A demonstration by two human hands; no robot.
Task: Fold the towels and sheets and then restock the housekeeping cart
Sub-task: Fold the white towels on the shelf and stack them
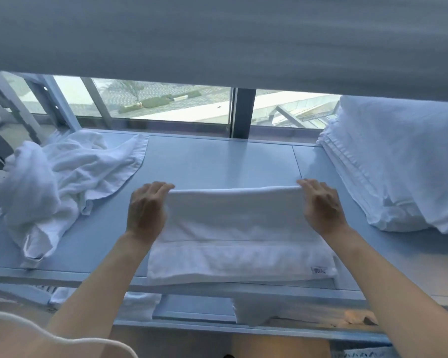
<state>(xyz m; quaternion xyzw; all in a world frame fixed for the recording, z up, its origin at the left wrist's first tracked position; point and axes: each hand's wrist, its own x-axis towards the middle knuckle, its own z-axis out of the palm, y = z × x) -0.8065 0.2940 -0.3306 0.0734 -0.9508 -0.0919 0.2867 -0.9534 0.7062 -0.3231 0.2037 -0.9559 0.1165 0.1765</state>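
a: what do you see from the head camera?

b: a white towel [239,236] lies in the middle of the table [217,156], at its near edge. it is folded over at its far side. a small tag shows at its near right corner.

a: what are the hands doing?

b: the left hand [148,210] pinches the far left corner of the fold. the right hand [321,205] pinches the far right corner. both have fingers curled on the towel's edge.

a: is this towel done?

b: i think not. it looks half folded and is wide, so it likely needs more folds.

a: what else is there?

b: a messy pile of white towels [60,182] sits at the left end of the table. none of those look folded. a neat stack of folded sheets [388,166] sits at the right end, by the far right corner. so some work is done.

a: and the cart?

b: i can't tell where the cart is. some white cloth [251,313] shows on a shelf under the near edge. i can't tell if that is the cart.

a: so how much is left?

b: a lot, i think. the pile needs folding, then the restocking comes after.
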